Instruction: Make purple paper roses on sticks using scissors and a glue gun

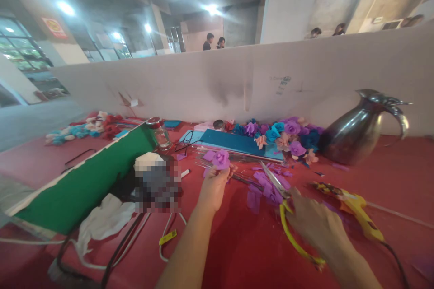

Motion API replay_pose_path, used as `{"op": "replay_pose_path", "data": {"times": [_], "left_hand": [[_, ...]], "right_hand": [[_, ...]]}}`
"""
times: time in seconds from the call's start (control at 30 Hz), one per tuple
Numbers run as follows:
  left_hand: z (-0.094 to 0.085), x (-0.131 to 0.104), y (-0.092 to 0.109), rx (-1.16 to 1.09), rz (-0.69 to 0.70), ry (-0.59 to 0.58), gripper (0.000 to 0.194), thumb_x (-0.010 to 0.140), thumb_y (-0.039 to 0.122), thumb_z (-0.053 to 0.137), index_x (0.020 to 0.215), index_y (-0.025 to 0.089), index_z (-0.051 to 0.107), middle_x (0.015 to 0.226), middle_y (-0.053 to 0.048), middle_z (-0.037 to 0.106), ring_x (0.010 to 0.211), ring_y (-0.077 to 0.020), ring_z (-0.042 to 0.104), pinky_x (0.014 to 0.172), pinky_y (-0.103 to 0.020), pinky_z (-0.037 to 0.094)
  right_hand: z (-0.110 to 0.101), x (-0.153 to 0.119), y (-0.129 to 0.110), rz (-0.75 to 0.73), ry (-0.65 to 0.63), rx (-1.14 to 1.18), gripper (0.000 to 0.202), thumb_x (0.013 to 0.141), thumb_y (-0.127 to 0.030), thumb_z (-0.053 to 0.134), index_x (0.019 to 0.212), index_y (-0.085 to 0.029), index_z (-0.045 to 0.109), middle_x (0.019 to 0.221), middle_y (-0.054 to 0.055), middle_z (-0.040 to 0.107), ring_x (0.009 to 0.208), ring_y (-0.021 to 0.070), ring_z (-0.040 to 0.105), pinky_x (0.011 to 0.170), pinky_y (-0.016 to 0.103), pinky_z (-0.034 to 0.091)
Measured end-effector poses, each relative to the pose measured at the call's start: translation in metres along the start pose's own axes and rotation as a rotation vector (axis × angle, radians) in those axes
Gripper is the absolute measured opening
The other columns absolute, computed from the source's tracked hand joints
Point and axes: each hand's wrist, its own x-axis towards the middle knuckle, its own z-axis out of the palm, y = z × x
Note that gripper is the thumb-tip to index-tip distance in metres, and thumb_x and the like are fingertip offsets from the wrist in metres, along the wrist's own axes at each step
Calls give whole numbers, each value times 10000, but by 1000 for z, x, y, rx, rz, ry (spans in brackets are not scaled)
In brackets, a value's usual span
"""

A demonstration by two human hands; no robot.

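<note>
My left hand (pixel 213 189) is closed around the base of a purple paper flower (pixel 221 159), holding it up over the red table. At the right, my right hand (pixel 310 216) is on a pair of scissors with yellow handles (pixel 294 239). The scissor blades (pixel 273 179) point up and to the left, over purple paper pieces (pixel 266 187), apart from the flower. How my right fingers sit in the handles is partly hidden. Thin stems (pixel 237 176) lie on the table behind the flower.
A yellow glue gun (pixel 359 212) with its cord lies right of my right hand. Behind are a blue board (pixel 233 141), finished paper flowers (pixel 288 135) and a metal jug (pixel 361 128). Left stand a glass jar (pixel 159 134) and a green panel (pixel 91 180), near loose cables (pixel 118 248).
</note>
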Motion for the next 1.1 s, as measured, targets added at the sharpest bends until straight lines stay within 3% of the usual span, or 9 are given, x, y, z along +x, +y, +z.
{"op": "replay_pose_path", "data": {"times": [0.17, 0.3, 0.37, 0.5, 0.6, 0.73, 0.87, 1.0, 1.1], "left_hand": [[-2, -1, -5, 145, -43, -65, 146, 644, 300, 788, 708, 181, 732, 734, -29, 712, 750, -151, 621, 800, -297, 432], [-2, -3, -6, 166, -28, -113, 146, 668, 319, 775, 718, 187, 737, 755, -29, 720, 770, -158, 619, 837, -312, 424], [3, -7, -6, 134, -54, -150, 161, 649, 327, 792, 717, 190, 741, 741, -24, 717, 768, -156, 617, 853, -317, 423], [18, -20, -5, 39, -209, -273, 229, 576, 356, 841, 673, 175, 740, 685, -26, 693, 730, -154, 610, 825, -313, 439], [28, -28, -4, 49, -280, -312, 259, 544, 354, 860, 654, 156, 736, 675, -26, 679, 687, -136, 590, 773, -289, 443], [32, -33, -6, 75, -309, -340, 252, 525, 317, 870, 674, 162, 739, 695, -30, 688, 694, -145, 589, 758, -294, 438], [32, -34, -9, 131, -303, -391, 246, 545, 321, 855, 701, 167, 746, 700, -57, 696, 724, -205, 623, 757, -347, 443], [31, -35, -9, 187, -301, -445, 245, 560, 357, 840, 620, 151, 722, 630, -60, 652, 651, -193, 590, 681, -328, 435], [28, -33, -8, 169, -294, -436, 245, 587, 358, 829, 620, 146, 710, 633, -51, 631, 641, -168, 562, 682, -312, 434]], "right_hand": [[-3, -5, 0, -77, -8, -104, 309, 847, -266, 510, 1129, -163, 584, 979, 145, 720, 926, 364, 683, 660, 392, 474], [-6, -5, 1, -43, 131, -73, 216, 852, -354, 539, 943, -220, 681, 883, 127, 728, 810, 351, 696, 591, 370, 458], [-6, -5, -2, -65, 290, 82, 270, 882, -381, 483, 811, -227, 694, 792, 107, 719, 731, 308, 688, 567, 343, 445], [5, -3, -20, -366, 501, 738, 224, 861, -370, 518, 803, -227, 680, 835, 57, 710, 777, 219, 665, 690, 315, 493], [17, -3, -35, -500, 418, 1124, 222, 803, -342, 621, 990, -230, 668, 1013, 62, 692, 939, 216, 648, 829, 338, 505], [24, -2, -43, -470, 278, 1398, 275, 778, -375, 681, 1005, -220, 671, 1004, 62, 678, 919, 209, 643, 826, 343, 516], [18, -3, -40, -478, 261, 1458, 180, 804, -365, 657, 872, -206, 708, 872, 34, 663, 836, 179, 617, 794, 313, 495], [8, -4, -39, -523, 216, 1492, 227, 818, -362, 623, 691, -187, 690, 686, 11, 599, 676, 147, 552, 690, 290, 464], [9, -3, -39, -450, 218, 1558, 175, 795, -358, 636, 793, -196, 703, 719, 13, 642, 699, 154, 571, 700, 290, 465]]}}
